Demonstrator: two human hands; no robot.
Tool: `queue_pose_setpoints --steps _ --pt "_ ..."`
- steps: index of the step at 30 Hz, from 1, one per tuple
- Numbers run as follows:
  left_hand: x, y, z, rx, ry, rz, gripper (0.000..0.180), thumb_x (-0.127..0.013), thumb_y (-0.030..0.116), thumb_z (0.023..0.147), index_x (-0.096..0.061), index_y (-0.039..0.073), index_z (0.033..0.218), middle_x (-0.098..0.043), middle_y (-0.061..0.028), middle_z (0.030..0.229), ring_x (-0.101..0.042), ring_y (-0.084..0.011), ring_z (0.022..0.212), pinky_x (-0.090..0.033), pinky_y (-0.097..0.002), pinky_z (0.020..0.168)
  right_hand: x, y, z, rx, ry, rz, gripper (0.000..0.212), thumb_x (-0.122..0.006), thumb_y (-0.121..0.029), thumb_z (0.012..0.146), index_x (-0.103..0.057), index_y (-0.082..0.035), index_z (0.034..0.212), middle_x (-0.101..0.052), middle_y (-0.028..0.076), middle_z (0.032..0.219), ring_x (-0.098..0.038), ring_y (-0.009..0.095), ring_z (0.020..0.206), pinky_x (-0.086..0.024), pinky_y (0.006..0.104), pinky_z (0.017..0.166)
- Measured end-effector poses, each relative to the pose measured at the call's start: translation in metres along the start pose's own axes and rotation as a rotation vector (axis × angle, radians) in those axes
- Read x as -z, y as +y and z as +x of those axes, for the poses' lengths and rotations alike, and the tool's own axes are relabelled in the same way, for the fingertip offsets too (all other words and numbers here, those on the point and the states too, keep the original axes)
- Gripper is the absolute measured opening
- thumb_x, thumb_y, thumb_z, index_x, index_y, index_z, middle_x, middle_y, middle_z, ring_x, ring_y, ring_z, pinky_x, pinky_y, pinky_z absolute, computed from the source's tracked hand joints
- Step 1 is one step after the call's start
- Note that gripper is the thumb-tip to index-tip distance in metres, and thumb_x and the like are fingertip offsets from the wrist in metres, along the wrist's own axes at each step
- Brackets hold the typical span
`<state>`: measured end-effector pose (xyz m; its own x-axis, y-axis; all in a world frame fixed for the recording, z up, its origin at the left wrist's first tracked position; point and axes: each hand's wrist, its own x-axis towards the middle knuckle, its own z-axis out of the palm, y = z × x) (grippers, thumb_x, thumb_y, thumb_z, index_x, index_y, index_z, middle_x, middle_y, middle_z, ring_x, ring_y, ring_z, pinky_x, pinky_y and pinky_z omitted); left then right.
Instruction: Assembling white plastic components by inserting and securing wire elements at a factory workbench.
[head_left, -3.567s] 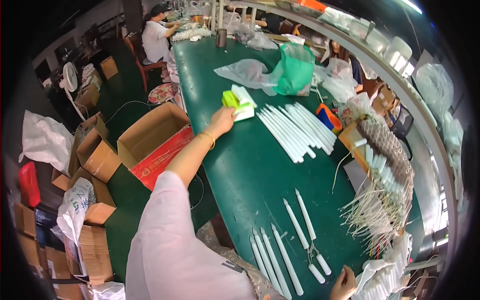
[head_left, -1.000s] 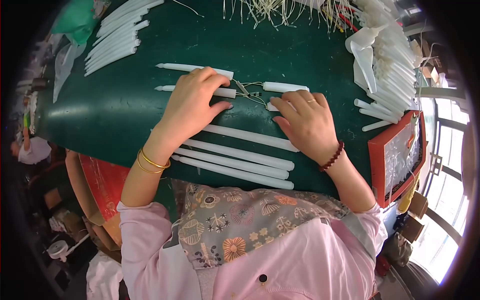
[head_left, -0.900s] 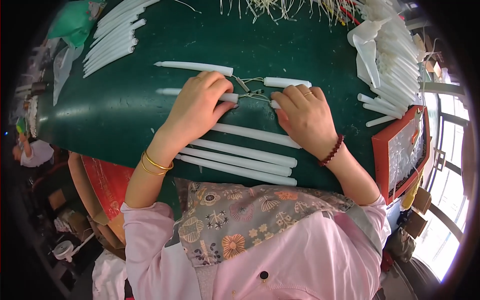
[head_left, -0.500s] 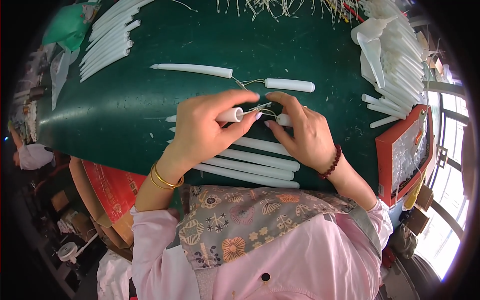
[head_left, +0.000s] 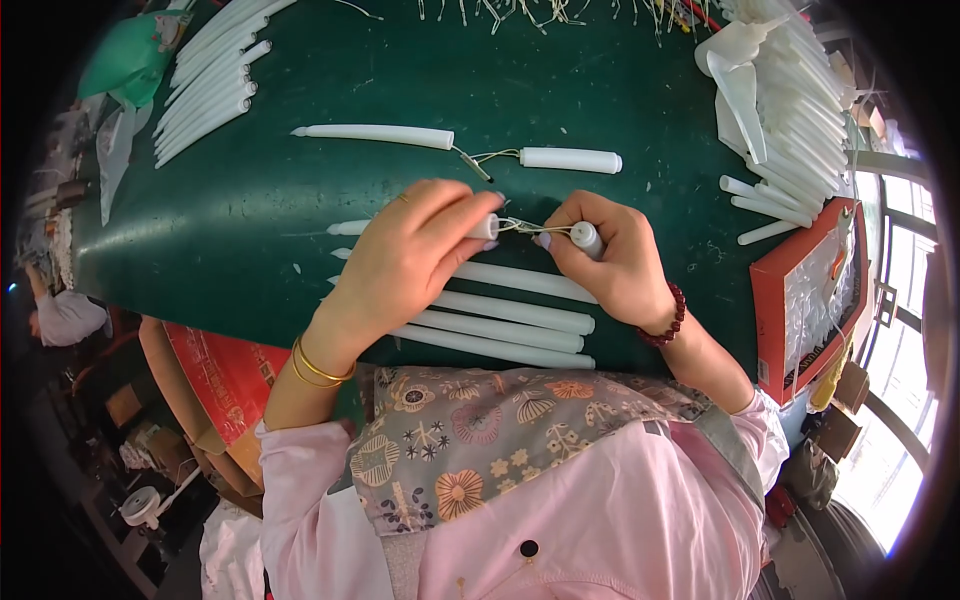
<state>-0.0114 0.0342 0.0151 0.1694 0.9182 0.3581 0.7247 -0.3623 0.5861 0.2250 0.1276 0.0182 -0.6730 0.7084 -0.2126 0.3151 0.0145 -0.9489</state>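
Observation:
My left hand is closed around the open end of a white LED taper candle; the candle's pointed tip shows to the left of the hand. My right hand grips a short white cylinder, its round end turned upward. Thin pale wires run between the tube end and this cylinder. Beyond the hands, another taper lies joined by wires to a second short cylinder. Several white tapers lie in a row under and in front of my hands.
White tubes are lined up at the far left, beside a green bag. A big stack of white tubes lies at the right. Loose wires hang at the far edge. An orange-red box stands at the right edge.
The short cylinder in my right hand has turned, its end now facing up. My left fingers have closed over the candle's open end. The wires between are drawn straighter.

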Motion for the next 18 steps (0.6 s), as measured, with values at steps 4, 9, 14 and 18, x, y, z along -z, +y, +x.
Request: queue_pose_setpoints --steps 4,9,14,18 --pt "-0.002 0.007 -0.001 -0.008 -0.053 0.095 0.043 -0.079 0.008 0.084 -0.072 0.011 0.126 -0.063 -0.0049 0.095 -0.063 -0.0274 0.084 -0.05 -0.0406 0.075 0.001 -0.003 -0.001 0.012 -0.033 0.035 0.004 -0.071 -0.003 0.092 -0.069 0.001 0.093 -0.062 0.0 0.076 -0.05 0.004 0.071 -0.042 0.0245 0.062" --pt "-0.008 0.006 0.003 -0.065 -0.066 0.209 0.044 -0.082 0.012 0.078 -0.074 0.011 0.121 -0.058 -0.0046 0.093 -0.058 -0.0277 0.082 -0.047 -0.0408 0.077 0.001 -0.005 -0.002 0.05 -0.079 -0.036 0.006 -0.072 -0.004 0.092 -0.069 0.002 0.09 -0.063 0.001 0.075 -0.053 0.005 0.07 -0.043 0.026 0.061" --pt "-0.016 0.01 0.009 -0.16 -0.005 0.139 0.04 -0.085 0.041 0.07 -0.062 0.011 0.084 -0.05 -0.0032 0.079 -0.052 -0.0251 0.072 -0.04 -0.0384 0.067 0.003 -0.006 0.004 0.025 -0.263 -0.021 0.021 -0.079 -0.015 0.093 -0.071 0.002 0.102 -0.067 0.004 0.086 -0.057 0.008 0.077 -0.048 0.0265 0.07" --pt "-0.018 0.01 0.003 -0.088 0.04 0.109 0.031 -0.079 0.029 0.069 -0.057 0.008 0.075 -0.047 -0.0073 0.074 -0.048 -0.0296 0.068 -0.039 -0.0396 0.064 0.015 -0.001 0.008 0.13 -0.461 0.111 0.043 -0.08 -0.022 0.097 -0.065 0.003 0.128 -0.068 0.009 0.111 -0.06 0.011 0.097 -0.05 0.0271 0.086"
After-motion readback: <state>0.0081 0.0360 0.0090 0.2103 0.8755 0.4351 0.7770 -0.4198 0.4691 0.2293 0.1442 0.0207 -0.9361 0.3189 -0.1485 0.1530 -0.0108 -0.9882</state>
